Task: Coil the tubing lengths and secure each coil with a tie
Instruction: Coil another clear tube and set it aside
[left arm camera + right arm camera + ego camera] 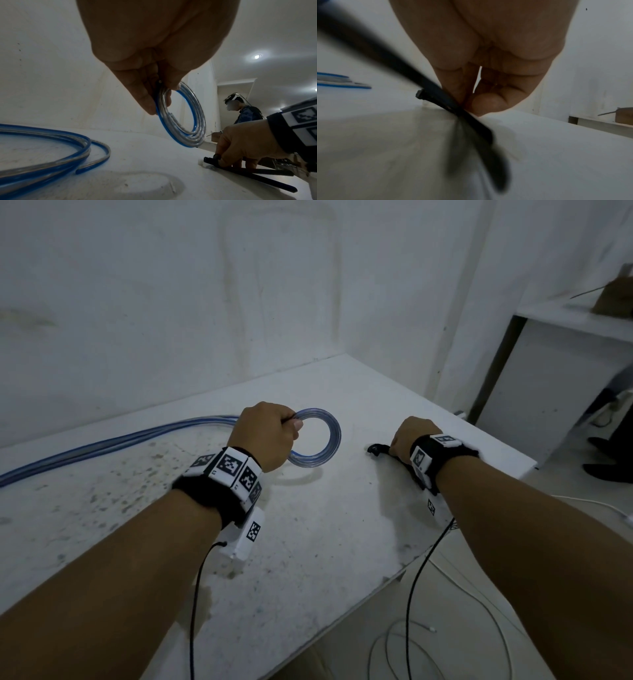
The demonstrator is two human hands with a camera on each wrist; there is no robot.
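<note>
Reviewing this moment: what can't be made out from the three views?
- Head view: right hand hides its grip on the black ties.
- Right wrist view: ties blurred, count unclear.
- Head view: loose tubing cut off by left edge.
- Left wrist view: fingers cover part of the coil.

No readable text or numbers; wrist bands carry only black-white square marker patterns.

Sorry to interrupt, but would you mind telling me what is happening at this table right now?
A person is bundling clear, blue-striped tubing. The left hand grips a small finished coil, held upright above the white table. The right hand is down on the table, pinching black ties to pick one up. No tie is seen going on the coil yet. More uncoiled tubing lies to the left.
</note>
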